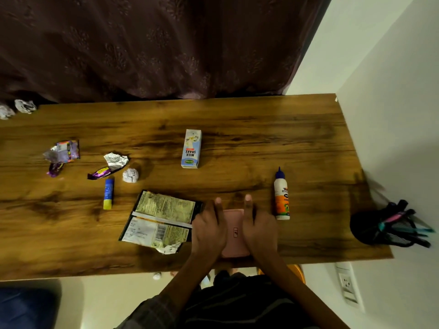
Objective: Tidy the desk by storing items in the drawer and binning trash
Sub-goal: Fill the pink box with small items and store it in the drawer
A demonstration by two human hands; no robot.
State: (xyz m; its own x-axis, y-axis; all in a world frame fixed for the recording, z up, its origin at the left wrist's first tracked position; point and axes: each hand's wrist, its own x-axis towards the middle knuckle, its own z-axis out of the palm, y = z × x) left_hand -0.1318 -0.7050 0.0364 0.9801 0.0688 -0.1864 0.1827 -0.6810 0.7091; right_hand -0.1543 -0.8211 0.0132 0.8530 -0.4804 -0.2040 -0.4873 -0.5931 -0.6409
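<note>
Dim, warm indoor light, wide-angle view.
Soft shadows lie on the desk [237, 129]; edges bend and the pen holder [370, 227] blurs.

A home study corner, wood-grain desk [237, 119] against a white wall, dark patterned curtain [154, 43] behind, pen holder [370, 227], wall socket [346, 284]
</note>
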